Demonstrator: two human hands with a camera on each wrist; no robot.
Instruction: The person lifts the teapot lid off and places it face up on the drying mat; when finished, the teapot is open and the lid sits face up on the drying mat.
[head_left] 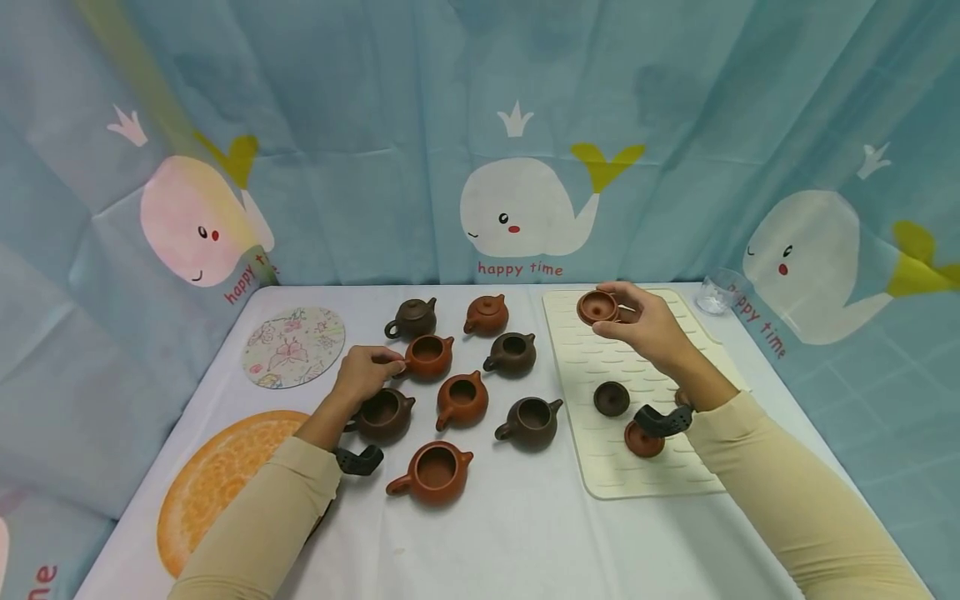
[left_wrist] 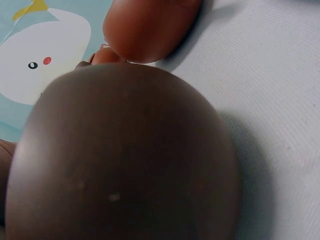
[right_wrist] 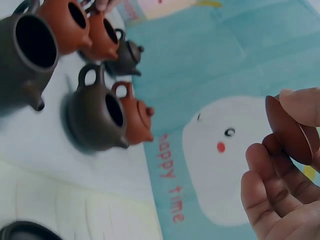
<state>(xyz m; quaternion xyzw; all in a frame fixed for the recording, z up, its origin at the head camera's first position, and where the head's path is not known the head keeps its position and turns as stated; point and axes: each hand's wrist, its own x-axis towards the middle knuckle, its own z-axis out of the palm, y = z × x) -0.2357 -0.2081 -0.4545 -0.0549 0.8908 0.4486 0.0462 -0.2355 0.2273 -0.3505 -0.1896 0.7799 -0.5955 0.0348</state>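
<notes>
My left hand (head_left: 365, 372) pinches the handle of a reddish-brown open teapot (head_left: 428, 358), which stands in the back part of the group. Just below that hand is a dark brown open teapot (head_left: 382, 416); its body (left_wrist: 125, 155) fills most of the left wrist view. Over the cream mat (head_left: 570, 400), my right hand (head_left: 647, 327) holds a reddish-brown teapot lid (head_left: 597, 307) between thumb and fingers, its hollow underside showing in the head view. In the right wrist view the lid (right_wrist: 289, 131) appears nearly edge-on. A dark lid (head_left: 612, 399) and a reddish lid (head_left: 644, 439) lie on the mat.
Two lidded teapots, one dark (head_left: 415, 318) and one reddish (head_left: 487, 315), stand at the back. Several open teapots, including a reddish one (head_left: 437, 473), fill the middle. A clear cup (head_left: 717, 292) sits back right; an orange round mat (head_left: 217, 475) and a patterned mat (head_left: 294, 347) lie left.
</notes>
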